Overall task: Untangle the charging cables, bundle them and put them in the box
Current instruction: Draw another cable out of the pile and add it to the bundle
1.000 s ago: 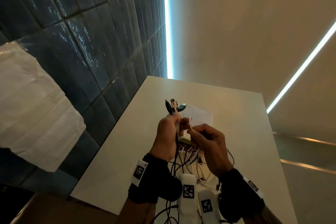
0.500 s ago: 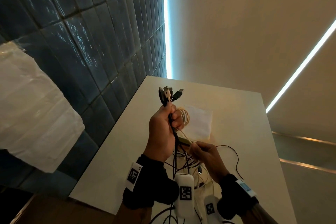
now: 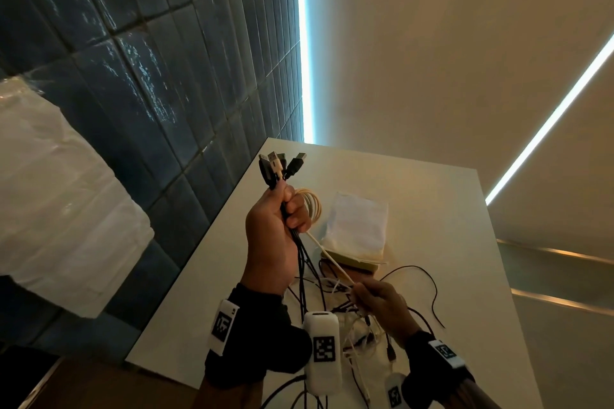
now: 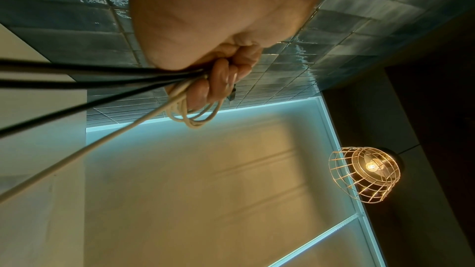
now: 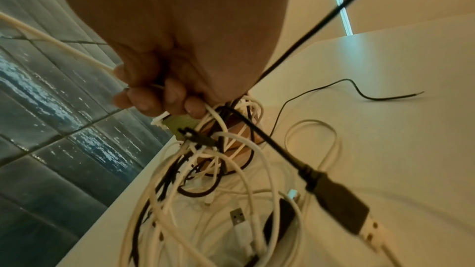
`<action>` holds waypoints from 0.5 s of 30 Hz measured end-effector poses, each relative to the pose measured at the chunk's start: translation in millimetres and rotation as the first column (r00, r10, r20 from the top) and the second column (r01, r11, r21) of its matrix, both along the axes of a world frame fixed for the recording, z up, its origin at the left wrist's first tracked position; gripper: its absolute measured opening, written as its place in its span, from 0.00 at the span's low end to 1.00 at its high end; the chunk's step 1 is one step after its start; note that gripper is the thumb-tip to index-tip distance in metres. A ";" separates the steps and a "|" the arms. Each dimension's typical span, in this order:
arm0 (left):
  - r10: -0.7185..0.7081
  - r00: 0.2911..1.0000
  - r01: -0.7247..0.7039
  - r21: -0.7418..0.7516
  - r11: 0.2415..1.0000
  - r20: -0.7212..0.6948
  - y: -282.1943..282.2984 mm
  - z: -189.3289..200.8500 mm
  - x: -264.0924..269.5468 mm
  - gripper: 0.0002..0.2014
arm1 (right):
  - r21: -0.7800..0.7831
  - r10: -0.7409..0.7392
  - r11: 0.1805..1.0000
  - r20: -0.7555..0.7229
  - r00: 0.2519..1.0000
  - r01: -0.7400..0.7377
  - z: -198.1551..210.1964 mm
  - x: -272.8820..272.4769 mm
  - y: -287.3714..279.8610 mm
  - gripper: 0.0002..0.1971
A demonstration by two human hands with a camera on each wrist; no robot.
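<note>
Cream cable [image 3: 329, 256] runs taut, center of frame, from coil [image 3: 310, 206] at my left hand [image 3: 270, 236] down to my right hand [image 3: 378, 302]. Left grip closed round plug ends [image 3: 280, 168] and black leads; right grip pinches cream cable just above tangle [image 5: 218, 170] on surface [image 3: 432, 209]. Box: cannot tell which thing it is. Risk, my judgement: hard pull tightens knots, drags pile off near edge. Versus half second ago: left hand higher, more cable drawn out.

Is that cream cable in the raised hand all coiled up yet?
Partly. A few loops of the cream cable hang from the left hand, but a straight length runs down to the right hand, not yet wound.
</note>
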State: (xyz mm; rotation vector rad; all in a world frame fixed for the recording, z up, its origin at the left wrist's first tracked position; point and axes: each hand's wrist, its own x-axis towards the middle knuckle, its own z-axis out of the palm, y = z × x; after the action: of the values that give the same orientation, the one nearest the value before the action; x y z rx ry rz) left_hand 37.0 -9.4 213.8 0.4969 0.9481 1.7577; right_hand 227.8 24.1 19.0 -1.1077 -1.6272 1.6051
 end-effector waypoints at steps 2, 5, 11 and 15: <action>-0.003 0.999 0.002 -0.027 1.000 -0.032 0.7 -0.7 -0.8 0.17 | 0.004 -0.044 0.999 0.038 0.998 0.044 -0.3 0.2 1.8 0.16; -0.005 0.994 -0.005 -0.093 0.996 -0.108 3.0 -2.7 0.2 0.16 | 0.039 -0.223 0.975 0.052 0.973 0.221 10.0 0.9 8.3 0.17; -0.026 0.984 -0.023 -0.269 0.963 -0.178 8.4 -12.4 19.8 0.16 | -0.073 -0.380 0.923 -0.314 0.870 0.377 74.3 -5.3 17.2 0.10; -0.110 0.970 0.015 -0.395 0.918 -0.218 10.9 -12.8 37.6 0.14 | -0.031 -0.241 0.967 -0.419 0.875 0.252 111.7 -14.3 9.4 0.09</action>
State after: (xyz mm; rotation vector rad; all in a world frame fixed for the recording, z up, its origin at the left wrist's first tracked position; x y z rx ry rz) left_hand 74.6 1.5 201.0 0.4751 1.4013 1.4183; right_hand 213.5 33.5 130.7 -0.8409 -1.1684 1.5199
